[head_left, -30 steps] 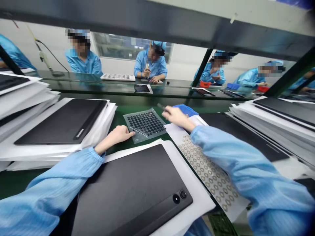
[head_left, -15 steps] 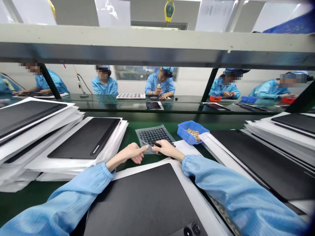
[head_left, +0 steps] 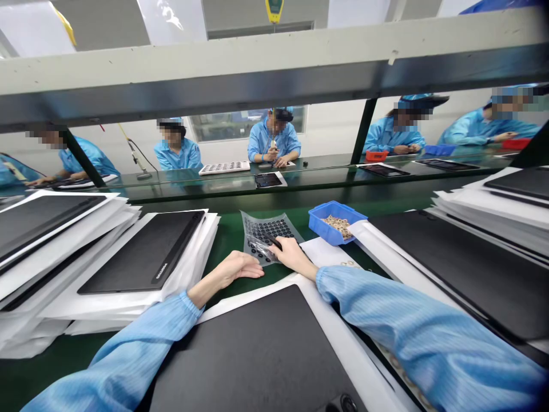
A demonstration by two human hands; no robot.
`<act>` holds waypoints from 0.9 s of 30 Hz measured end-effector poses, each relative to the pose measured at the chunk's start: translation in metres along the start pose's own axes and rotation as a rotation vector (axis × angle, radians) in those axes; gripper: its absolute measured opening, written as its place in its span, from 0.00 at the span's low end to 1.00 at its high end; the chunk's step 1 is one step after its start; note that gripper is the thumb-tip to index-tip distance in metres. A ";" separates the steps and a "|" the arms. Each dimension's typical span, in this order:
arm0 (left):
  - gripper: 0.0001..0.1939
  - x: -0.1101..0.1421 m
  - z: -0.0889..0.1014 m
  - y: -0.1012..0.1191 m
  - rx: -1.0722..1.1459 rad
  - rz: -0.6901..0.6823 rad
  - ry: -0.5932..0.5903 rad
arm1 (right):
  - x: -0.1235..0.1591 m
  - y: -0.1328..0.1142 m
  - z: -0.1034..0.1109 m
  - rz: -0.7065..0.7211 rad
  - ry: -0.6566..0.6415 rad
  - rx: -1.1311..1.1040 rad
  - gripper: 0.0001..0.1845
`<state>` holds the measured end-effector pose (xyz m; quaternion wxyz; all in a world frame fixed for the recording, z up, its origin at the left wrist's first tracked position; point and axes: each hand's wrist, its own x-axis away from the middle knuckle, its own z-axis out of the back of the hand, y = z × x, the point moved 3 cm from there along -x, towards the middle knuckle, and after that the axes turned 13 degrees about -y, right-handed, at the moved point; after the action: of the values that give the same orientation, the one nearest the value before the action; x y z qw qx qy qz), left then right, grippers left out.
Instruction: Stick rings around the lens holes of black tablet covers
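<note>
A sheet of round black stickers [head_left: 274, 230] on clear backing lies on the green bench, its far left corner curled up. My right hand [head_left: 292, 255] is closed around a slim black tool [head_left: 275, 242] over the sheet's near right part. Crinkled clear film [head_left: 261, 247] shows beside its fingers; whether they grip the film too is unclear. My left hand [head_left: 237, 268] is at the sheet's near left edge, fingers stretched out and nothing visible in them. Nearer me, a dark grey tablet-like panel [head_left: 257, 349] with a camera ring lies on white paper.
Stacks of dark tablets interleaved with white sheets stand at left [head_left: 146, 246] and right [head_left: 454, 269]. A blue bin [head_left: 337, 220] of small tan rings sits behind my right hand. A shelf beam [head_left: 274, 74] crosses overhead. Several co-workers in blue sit across the bench.
My left hand has drawn slightly away from the right hand and its fingers have straightened. The clear film now bunches by the right hand. The view has tilted.
</note>
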<state>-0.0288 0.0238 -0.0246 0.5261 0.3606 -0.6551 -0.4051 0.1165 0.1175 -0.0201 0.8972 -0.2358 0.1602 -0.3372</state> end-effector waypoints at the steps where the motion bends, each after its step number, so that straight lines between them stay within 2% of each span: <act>1: 0.15 0.000 -0.001 0.000 -0.007 0.003 0.002 | 0.001 0.000 -0.001 0.002 0.013 0.004 0.13; 6: 0.13 -0.002 -0.005 0.001 -0.037 0.009 -0.007 | 0.002 -0.003 -0.004 0.031 0.046 0.009 0.11; 14: 0.12 -0.003 -0.008 0.002 -0.039 -0.009 0.005 | -0.002 0.006 -0.005 0.031 0.100 0.047 0.10; 18: 0.12 -0.002 -0.008 0.003 -0.033 -0.030 0.019 | 0.001 0.005 -0.003 0.067 0.139 0.041 0.01; 22: 0.14 -0.005 -0.001 0.005 -0.039 -0.058 0.061 | 0.006 -0.001 0.000 0.165 0.149 0.031 0.11; 27: 0.14 -0.012 0.003 0.007 -0.059 -0.056 0.079 | 0.007 -0.010 0.000 0.347 0.034 0.004 0.14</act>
<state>-0.0300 0.0382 -0.0238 0.5503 0.3790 -0.6113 -0.4242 0.1160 0.1062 -0.0158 0.9396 -0.1970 0.2132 -0.1814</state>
